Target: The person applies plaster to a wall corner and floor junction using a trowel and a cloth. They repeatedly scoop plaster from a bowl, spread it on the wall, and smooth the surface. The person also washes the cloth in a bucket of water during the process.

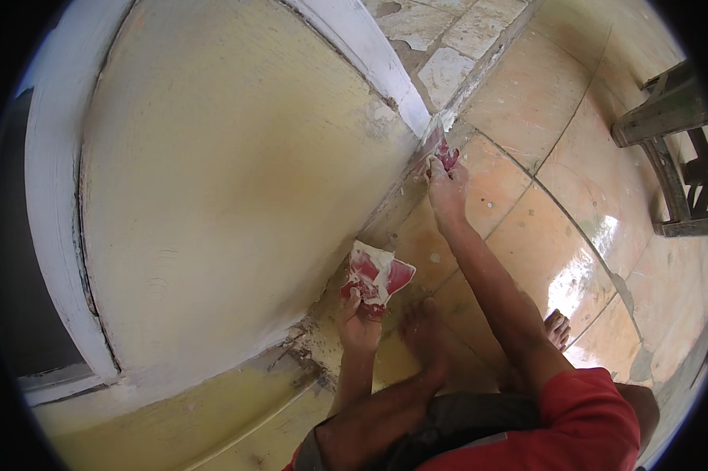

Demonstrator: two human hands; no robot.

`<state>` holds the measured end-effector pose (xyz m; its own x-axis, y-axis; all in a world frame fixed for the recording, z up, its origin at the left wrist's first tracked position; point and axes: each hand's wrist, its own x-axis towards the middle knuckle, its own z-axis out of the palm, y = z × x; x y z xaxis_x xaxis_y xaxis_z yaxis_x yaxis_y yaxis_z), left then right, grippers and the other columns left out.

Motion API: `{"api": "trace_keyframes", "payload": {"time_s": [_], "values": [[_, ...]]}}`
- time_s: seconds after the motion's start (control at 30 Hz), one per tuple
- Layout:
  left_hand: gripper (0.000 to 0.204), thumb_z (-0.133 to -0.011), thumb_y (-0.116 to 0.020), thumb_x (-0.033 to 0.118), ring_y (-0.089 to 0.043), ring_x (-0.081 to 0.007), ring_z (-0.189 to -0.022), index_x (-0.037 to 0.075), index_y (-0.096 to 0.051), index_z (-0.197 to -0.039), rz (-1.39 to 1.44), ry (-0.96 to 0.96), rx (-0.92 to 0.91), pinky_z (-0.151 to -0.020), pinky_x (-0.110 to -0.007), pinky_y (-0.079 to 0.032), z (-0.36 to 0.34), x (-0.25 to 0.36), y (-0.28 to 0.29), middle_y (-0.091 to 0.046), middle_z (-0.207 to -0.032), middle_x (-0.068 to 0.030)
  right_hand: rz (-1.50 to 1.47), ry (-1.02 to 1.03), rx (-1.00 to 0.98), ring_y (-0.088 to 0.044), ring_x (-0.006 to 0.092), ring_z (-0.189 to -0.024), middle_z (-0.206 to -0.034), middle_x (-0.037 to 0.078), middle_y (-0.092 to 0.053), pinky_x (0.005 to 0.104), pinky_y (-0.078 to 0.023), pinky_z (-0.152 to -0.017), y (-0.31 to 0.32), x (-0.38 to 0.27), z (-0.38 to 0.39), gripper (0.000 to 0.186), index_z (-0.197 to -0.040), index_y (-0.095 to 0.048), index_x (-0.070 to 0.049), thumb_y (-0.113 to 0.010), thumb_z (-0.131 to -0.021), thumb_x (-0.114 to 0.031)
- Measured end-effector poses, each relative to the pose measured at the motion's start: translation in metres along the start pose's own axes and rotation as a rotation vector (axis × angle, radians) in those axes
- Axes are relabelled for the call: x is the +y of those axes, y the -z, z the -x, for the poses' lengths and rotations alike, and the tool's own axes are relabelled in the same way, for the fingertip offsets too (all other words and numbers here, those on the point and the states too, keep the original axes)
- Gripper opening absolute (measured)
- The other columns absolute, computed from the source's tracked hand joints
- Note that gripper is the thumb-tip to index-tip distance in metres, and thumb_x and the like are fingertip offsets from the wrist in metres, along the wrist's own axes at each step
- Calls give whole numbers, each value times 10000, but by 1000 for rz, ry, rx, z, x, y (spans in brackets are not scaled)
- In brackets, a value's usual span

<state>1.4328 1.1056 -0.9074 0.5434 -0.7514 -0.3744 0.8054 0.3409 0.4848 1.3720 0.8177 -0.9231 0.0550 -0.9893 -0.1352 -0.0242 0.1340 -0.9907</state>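
Observation:
My left hand is closed on a red scraper heaped with smeared white paste, held beside the foot of a pale yellow wall. My right hand grips a second red scraper, its paste-smeared blade against the bottom end of a white-painted frame, where the wall meets the floor. The edge under that blade is partly hidden by the tool and paste.
Peach floor tiles with dark joints surround my bare feet. A weathered wooden piece of furniture stands at right. Cracked pale tiles lie beyond the frame. Another white frame borders a dark opening at left.

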Motion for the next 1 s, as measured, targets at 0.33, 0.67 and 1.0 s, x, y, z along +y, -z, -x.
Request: {"api": "trace_keyframes", "payload": {"time_s": [0.33,0.67,1.0], "values": [[348,-952,-600,82,-637,-254,-1169,-4,-556,-1287,-74,78,6,-1035,-415,-505,0,24,-30,-645,-1252,-117,-217,347,-755,-653,207,-993,-1158,127,-690,383,-544,-884,94,-54,45,303,-1259,-651,26,-563,-1035,-157],[322,-948,-608,120,-635,-253,-1148,-26,-589,-1234,-22,275,-146,-1057,-418,-479,-20,8,-67,-653,-1219,-124,186,1101,-715,-619,465,-1210,-1321,215,-649,546,-497,-1029,154,-47,103,432,-1241,-665,-8,-734,-816,-33],[346,-944,-604,137,-648,-267,-1137,-57,-598,-1231,-81,263,-209,-1024,-422,-505,-36,20,-114,-667,-1217,-154,310,876,-507,-664,346,-1159,-1242,177,-682,477,-530,-983,175,6,115,292,-1157,-677,0,-734,-874,-42]]}}
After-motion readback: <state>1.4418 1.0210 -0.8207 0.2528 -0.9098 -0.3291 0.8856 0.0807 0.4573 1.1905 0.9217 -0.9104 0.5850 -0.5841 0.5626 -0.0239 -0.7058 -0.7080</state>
